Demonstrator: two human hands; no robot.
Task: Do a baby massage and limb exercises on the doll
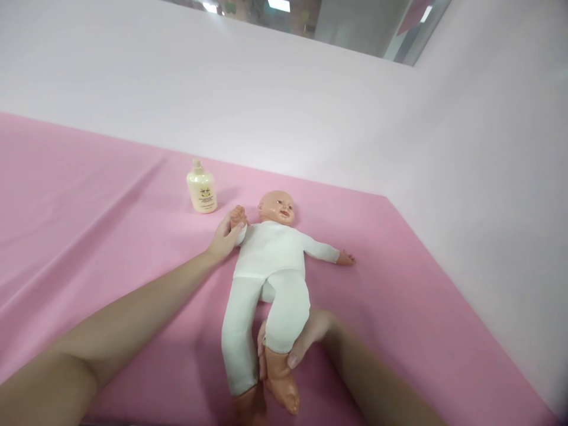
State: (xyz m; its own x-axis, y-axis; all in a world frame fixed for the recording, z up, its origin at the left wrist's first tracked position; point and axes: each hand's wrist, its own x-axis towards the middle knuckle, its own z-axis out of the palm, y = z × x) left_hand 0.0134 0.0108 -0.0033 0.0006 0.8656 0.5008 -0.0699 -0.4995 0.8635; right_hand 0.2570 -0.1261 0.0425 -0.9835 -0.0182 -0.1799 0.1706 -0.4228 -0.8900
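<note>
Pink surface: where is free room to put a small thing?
Free: the pink surface left of the bottle; also between the doll's outstretched arm and the right wall. Crowded: by the left hand, holding the doll's other hand, and around its legs, one held by the right hand.

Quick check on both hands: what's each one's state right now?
Left hand: closed, holding the doll's hand beside its head.
Right hand: closed around the doll's lower leg, just above the foot.

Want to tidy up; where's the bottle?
In the head view, the bottle stands on the pink surface, left of the doll's head, just beyond the left hand.
</note>
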